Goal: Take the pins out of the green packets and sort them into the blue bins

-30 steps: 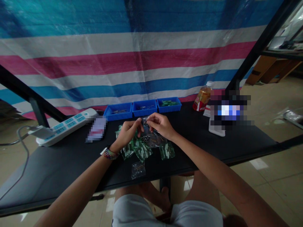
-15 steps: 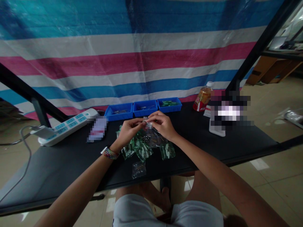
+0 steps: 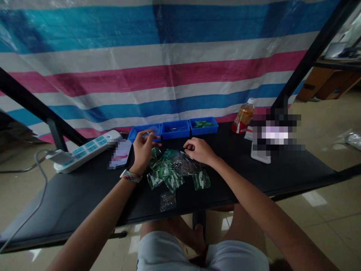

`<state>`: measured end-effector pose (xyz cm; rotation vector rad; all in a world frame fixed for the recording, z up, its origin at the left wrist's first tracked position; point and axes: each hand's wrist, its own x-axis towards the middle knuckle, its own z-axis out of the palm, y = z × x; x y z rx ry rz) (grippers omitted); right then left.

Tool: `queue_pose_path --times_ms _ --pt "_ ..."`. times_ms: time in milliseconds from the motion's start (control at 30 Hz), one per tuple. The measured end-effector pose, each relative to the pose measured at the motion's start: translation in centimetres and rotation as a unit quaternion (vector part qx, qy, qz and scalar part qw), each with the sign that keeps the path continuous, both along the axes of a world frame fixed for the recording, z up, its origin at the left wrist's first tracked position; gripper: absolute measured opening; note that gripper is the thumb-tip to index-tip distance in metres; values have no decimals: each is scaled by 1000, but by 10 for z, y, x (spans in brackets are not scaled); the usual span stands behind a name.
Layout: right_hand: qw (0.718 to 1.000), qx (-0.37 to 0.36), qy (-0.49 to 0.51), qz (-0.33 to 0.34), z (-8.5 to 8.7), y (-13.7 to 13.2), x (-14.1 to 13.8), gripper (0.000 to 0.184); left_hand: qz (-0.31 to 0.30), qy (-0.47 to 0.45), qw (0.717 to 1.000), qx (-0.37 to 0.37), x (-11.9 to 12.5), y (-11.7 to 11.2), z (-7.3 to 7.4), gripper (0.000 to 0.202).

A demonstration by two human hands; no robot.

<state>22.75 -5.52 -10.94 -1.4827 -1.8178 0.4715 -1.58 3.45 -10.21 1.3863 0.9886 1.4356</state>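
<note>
A heap of small plastic bags (image 3: 172,171), some with green parts and some clear, lies on the black table (image 3: 84,188). My left hand (image 3: 143,147) reaches over the left blue bin (image 3: 132,134), fingers pinched on a small clear bag (image 3: 153,131) at the bin's edge. My right hand (image 3: 199,150) rests on the far side of the heap, fingers curled down onto clear bags; what they grip is hidden. One clear bag (image 3: 168,200) lies apart near the table's front edge.
Two more blue bins, the middle bin (image 3: 175,130) and the right bin (image 3: 203,126), stand at the back. A white power strip (image 3: 84,149) lies at the left, a drink bottle (image 3: 243,118) and a white stand (image 3: 261,155) at the right. A striped tarp hangs behind.
My hands held one clear bag together above the heap. Now my left hand has carried it back left to the left bin, and my right hand has dropped onto the heap.
</note>
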Motion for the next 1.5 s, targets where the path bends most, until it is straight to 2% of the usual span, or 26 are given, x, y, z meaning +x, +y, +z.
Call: queue_pose_path --times_ms 67,267,533,633,733,833,933,967,1000,1100,1167,1233,1500 --pt "1000 6 -22 13 -2 -1 -5 17 5 -19 1000 -17 -4 6 -1 42" --pt "995 1 -98 20 -6 -3 -13 20 -34 -86 994 -65 -15 12 -3 53" --pt "997 8 -79 -1 -9 0 -11 17 -59 -91 990 -96 -15 11 8 58" --pt "998 29 -63 -14 -10 1 -9 18 -50 -90 992 -80 -14 11 10 51" --pt "997 67 -25 -25 -9 3 -9 22 -28 -99 993 -60 -15 13 8 47" --pt "994 95 49 -20 -7 4 -9 29 -21 -92 994 -50 -16 14 6 51" --pt "977 90 194 2 -5 7 -10 13 -32 -38 999 -16 -16 8 6 44" --pt "964 76 254 9 -3 8 -10 6 -43 -9 999 0 -15 4 7 38" --pt "949 56 309 15 -2 8 -10 7 -62 21 998 15 -13 0 8 34" --pt "910 -7 414 29 1 8 -12 23 -155 99 982 32 -2 -16 9 33" --pt "899 -28 435 35 2 7 -13 27 -207 148 966 31 6 -25 9 38" --pt "897 -35 438 41 3 6 -15 29 -233 185 954 38 14 -33 9 43" --pt "903 -36 424 61 2 3 -21 32 -234 199 950 57 17 -41 12 42"
